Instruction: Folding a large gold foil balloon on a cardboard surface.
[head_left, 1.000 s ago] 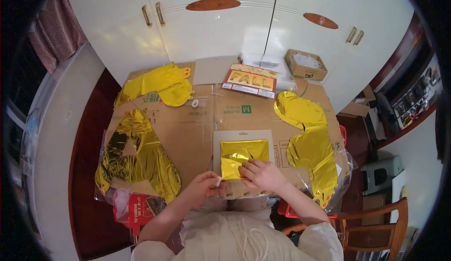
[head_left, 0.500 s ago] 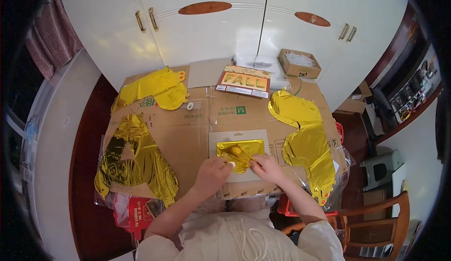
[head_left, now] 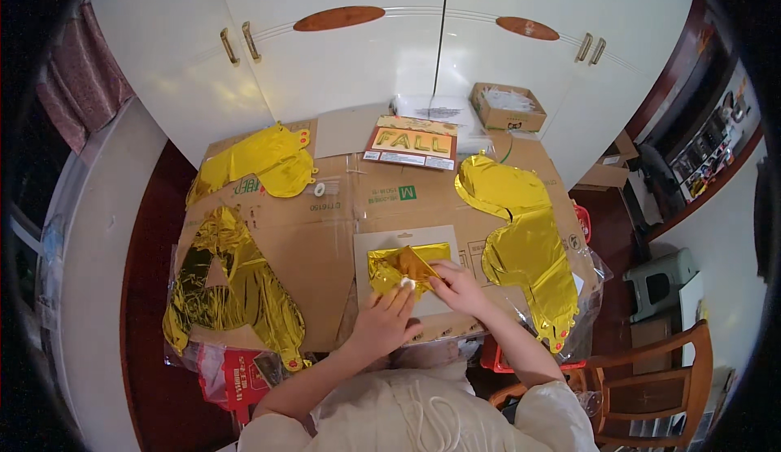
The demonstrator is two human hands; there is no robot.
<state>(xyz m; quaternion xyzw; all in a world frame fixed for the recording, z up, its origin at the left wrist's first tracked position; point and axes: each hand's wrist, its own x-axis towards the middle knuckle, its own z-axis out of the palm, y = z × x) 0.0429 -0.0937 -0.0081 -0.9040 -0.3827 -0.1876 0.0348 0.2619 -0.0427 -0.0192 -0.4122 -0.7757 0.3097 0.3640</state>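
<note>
A folded gold foil balloon (head_left: 390, 263) lies on a grey-white card (head_left: 364, 244) at the table's near middle, with one flap lifted. My right hand (head_left: 458, 288) pinches the flap's right edge between thumb and fingers. My left hand (head_left: 386, 320) rests at the foil's lower edge, its fingers stretched out. A small white object (head_left: 407, 283) sits at those fingertips; its kind is unclear. Spread flat around them are a triangular gold foil balloon (head_left: 272, 289) at left, another gold balloon (head_left: 293, 163) at far left and a long curved one (head_left: 529, 244) at right.
Brown cardboard (head_left: 325, 240) covers the table. A flat printed package (head_left: 411, 141) and an open small box (head_left: 508, 107) lie at the back before white cabinets (head_left: 342, 69). A white ring (head_left: 320, 189) sits left of centre. A wooden chair (head_left: 651, 371) stands at right.
My left hand has gone from closed around the small white object to stretched fingers over the foil. My right hand has raised the foil flap further. The view has shifted slightly.
</note>
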